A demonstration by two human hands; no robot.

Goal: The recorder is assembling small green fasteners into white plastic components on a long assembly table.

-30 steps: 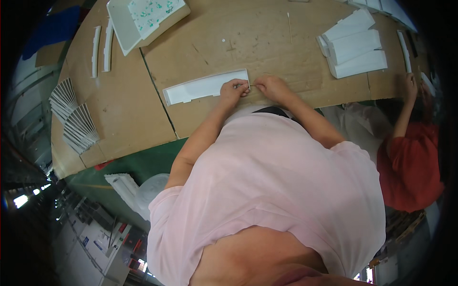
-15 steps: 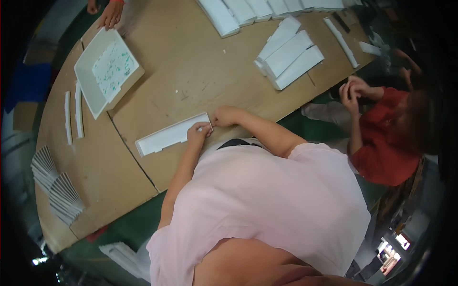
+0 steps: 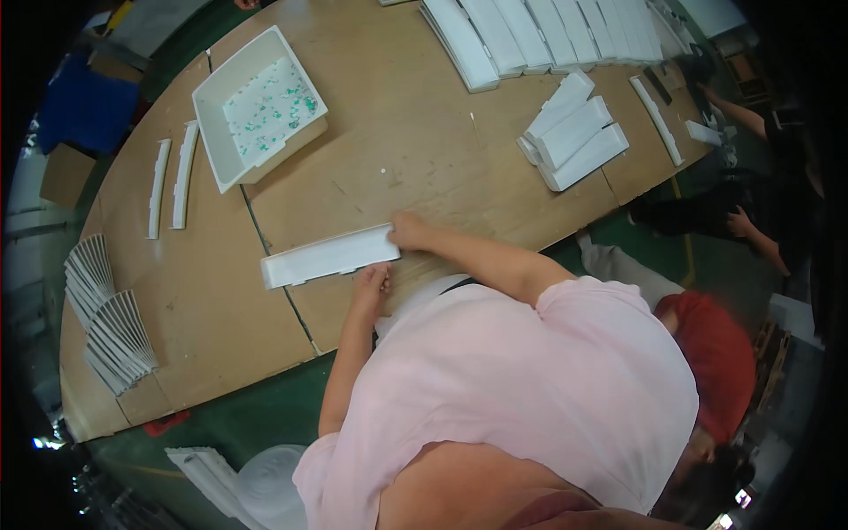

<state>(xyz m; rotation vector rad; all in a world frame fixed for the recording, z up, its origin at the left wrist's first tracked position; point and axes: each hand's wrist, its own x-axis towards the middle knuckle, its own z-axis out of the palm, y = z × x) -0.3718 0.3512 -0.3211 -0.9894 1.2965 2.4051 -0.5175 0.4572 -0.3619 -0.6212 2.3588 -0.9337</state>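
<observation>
In front of me on the brown table lies a long, shallow white plastic panel (image 3: 331,255), with small tabs along its near edge. My right hand (image 3: 408,231) grips the panel's right end, its fingers closed around the corner. Just off the near edge, close to that same end, is my left hand (image 3: 374,281). Its fingers are curled together, and anything between them is too small to make out.
Beyond the panel stands a cream bin (image 3: 309,125) with small green and white pieces. Narrow white strips (image 3: 184,175) lie left of it. Fanned grey-white strips (image 3: 124,340) sit far left. White panels (image 3: 579,132) are stacked right, more (image 3: 521,35) behind. A person in red (image 3: 720,362) bends down at right.
My left hand has come away from the panel's right end toward me; my right hand stays there. The person in red has bent down. The hand at the bin has withdrawn. My view has shifted.
</observation>
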